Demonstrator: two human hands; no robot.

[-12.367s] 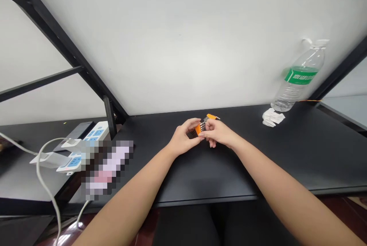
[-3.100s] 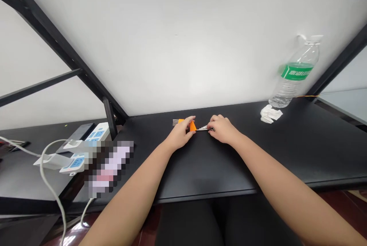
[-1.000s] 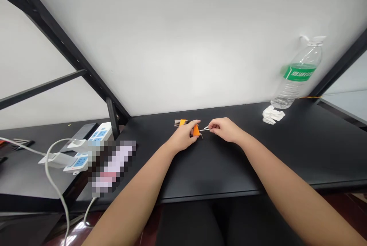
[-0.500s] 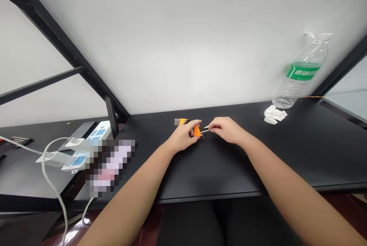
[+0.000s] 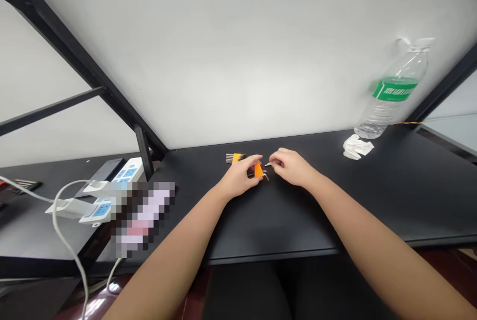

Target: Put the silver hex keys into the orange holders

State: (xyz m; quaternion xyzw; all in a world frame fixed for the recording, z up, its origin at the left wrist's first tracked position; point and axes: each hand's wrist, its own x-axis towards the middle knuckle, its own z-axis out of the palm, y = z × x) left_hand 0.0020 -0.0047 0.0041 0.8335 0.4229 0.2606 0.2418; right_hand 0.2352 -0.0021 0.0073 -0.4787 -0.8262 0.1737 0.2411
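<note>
On a black desk (image 5: 283, 215) my left hand (image 5: 240, 178) is closed around a small orange holder (image 5: 258, 169) with thin metal keys in it. My right hand (image 5: 292, 167) pinches one thin metal key (image 5: 268, 164) whose tip meets the holder. A second orange holder (image 5: 234, 158) with a row of metal keys lies flat on the desk just behind my left hand, untouched.
A clear water bottle (image 5: 391, 94) with a green label stands at the back right beside crumpled white paper (image 5: 357, 146). White power strips (image 5: 108, 191) with cables lie on the desk at the left. A black frame post (image 5: 141, 148) and a white wall close the back.
My right hand has slid a little to the left with the key, closing the gap to the orange holder. My left hand has stayed on the holder.
</note>
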